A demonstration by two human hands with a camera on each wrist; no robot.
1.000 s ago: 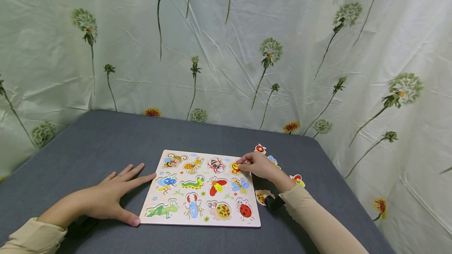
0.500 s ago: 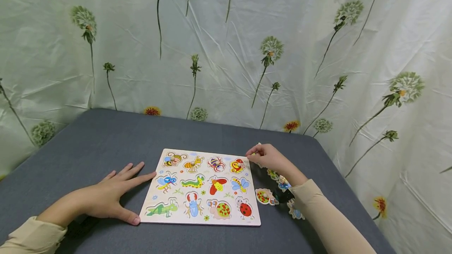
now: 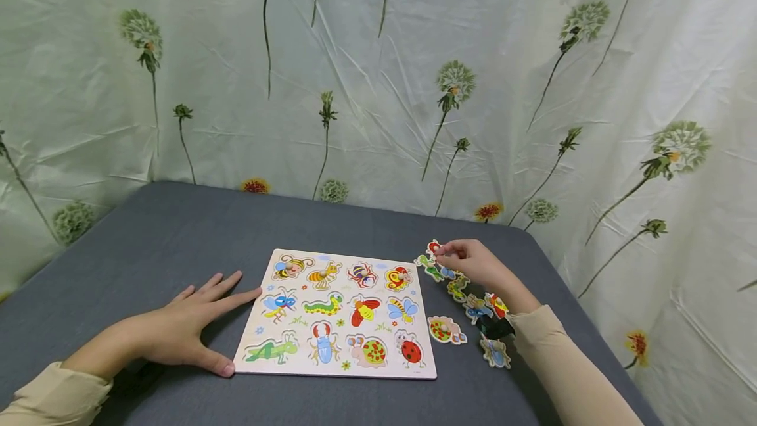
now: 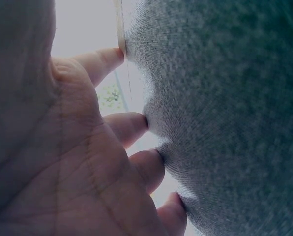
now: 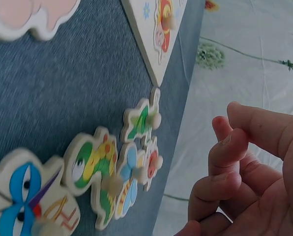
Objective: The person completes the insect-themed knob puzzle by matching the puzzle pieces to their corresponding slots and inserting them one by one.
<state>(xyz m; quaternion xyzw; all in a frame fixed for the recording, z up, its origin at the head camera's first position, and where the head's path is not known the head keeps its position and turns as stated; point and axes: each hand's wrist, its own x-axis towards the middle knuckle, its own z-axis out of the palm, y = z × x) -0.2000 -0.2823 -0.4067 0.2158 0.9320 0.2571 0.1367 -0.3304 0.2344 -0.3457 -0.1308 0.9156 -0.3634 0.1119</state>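
Observation:
A pale wooden insect puzzle board (image 3: pixel 299 288) lies flat on the dark table. Its back row holds knobbed pieces, with the red and yellow butterfly piece (image 3: pixel 397 277) at the far right corner. My left hand (image 3: pixel 171 331) rests spread beside the board, thumb and index fingertips at its left edge. Off the board's far right corner, my right hand (image 3: pixel 476 265) hovers over loose pieces, fingers loosely curled and holding nothing. Closest to its fingertips are the ladybug piece (image 3: pixel 434 247), the green grasshopper piece (image 5: pixel 138 121) and the blue-winged bee piece (image 5: pixel 128 182).
Farther down the right side lie the caterpillar piece (image 3: pixel 458 288), mosquito piece (image 3: pixel 476 309), red and yellow insect piece (image 3: pixel 497 305), snail piece (image 3: pixel 446 331) and blue beetle piece (image 3: pixel 495 352). A flowered curtain (image 3: pixel 378 84) hangs behind the table (image 3: pixel 195 229).
My right hand has let go of the butterfly piece, now in the board's corner recess, and moved right over the loose pieces. The left hand stays put.

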